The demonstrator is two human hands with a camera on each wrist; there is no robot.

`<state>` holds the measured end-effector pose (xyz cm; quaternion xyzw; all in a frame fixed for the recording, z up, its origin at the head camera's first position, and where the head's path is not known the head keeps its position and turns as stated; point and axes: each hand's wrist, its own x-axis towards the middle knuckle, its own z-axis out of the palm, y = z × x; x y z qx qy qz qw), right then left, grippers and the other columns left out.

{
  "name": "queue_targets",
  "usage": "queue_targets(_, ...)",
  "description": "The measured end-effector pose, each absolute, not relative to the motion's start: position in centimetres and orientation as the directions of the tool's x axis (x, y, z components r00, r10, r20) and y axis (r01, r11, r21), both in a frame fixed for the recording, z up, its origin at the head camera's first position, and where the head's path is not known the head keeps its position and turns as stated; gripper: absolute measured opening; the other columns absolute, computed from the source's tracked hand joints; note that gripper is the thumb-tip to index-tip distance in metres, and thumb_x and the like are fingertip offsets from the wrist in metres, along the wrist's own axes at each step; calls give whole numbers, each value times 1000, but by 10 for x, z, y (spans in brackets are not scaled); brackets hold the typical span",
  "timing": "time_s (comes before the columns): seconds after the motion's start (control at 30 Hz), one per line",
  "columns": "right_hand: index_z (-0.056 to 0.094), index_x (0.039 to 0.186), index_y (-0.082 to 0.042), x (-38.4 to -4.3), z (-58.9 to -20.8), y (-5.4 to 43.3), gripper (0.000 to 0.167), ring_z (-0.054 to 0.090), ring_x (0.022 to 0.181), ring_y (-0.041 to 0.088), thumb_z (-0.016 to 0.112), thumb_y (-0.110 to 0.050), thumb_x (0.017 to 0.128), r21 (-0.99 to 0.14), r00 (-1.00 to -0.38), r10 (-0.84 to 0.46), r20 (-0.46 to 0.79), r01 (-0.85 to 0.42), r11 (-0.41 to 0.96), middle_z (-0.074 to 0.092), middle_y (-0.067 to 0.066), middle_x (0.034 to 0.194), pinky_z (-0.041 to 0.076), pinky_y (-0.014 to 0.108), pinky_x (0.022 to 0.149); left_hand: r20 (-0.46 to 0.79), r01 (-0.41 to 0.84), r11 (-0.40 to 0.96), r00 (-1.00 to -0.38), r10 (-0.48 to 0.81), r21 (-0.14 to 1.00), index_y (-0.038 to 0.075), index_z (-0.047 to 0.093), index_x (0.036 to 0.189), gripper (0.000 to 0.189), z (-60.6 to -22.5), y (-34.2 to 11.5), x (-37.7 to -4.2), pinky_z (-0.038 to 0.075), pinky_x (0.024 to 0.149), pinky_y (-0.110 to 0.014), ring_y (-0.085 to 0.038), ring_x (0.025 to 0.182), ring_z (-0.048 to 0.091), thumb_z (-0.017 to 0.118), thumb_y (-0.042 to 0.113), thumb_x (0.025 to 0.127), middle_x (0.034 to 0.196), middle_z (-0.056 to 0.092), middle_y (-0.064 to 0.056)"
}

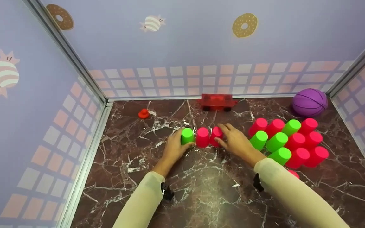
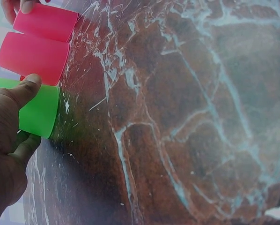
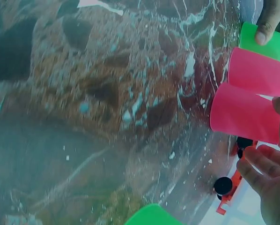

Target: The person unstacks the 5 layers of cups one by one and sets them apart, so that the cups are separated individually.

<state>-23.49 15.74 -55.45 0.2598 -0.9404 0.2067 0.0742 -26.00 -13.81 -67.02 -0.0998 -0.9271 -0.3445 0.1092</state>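
In the head view, three upside-down plastic cups stand in a row: a green cup point(image 1: 187, 135) at left, a pink cup point(image 1: 202, 137) in the middle and another pink cup point(image 1: 216, 136) at right. My left hand point(image 1: 174, 148) grips the green cup, its thumb across the near side and its fingers round the left and far side. Around the right-hand pink cup is my right hand point(image 1: 235, 142), thumb on the near side and fingers at the far right. The right wrist view shows its lower fingers point(image 3: 264, 166) spread beside that cup.
To the right stands a cluster of several pink and green cups point(image 1: 296, 141), close to the right forearm. Against the back wall sit a red toy cart point(image 1: 216, 102) and a purple ball point(image 1: 310, 102). A small red toy point(image 1: 144, 114) lies at back left. Panels enclose the marbled surface point(image 1: 201, 196).
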Motion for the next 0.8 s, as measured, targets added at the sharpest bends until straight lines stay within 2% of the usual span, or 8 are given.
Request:
queue_targets(0.17,58,150,4,-236,-559,152,64,76,102,46,83,-28,101,-372,-857,-443,263,-514,773,68,26,128,63,61,93,268,255,738,-958,104,625,18,66,147,79,-668,-137,-260,59,110,-49,-32,126,76,95,50,80,137,78,-9)
queue_targets(0.47,59,149,4,-236,-561,151,61,76,105,49,83,-25,101,-390,-866,-424,265,-498,774,68,25,126,63,62,95,253,243,737,-962,101,630,17,64,150,83,-669,-136,-260,58,111,-51,-34,127,75,95,50,80,138,77,-10)
queue_targets(0.8,58,150,5,-221,-554,171,61,76,105,44,82,-22,101,-366,-828,-473,302,-559,745,68,26,129,63,59,94,305,287,740,-945,116,608,14,65,147,81,-667,-136,-257,61,106,-48,-33,121,77,93,52,81,132,79,-11)
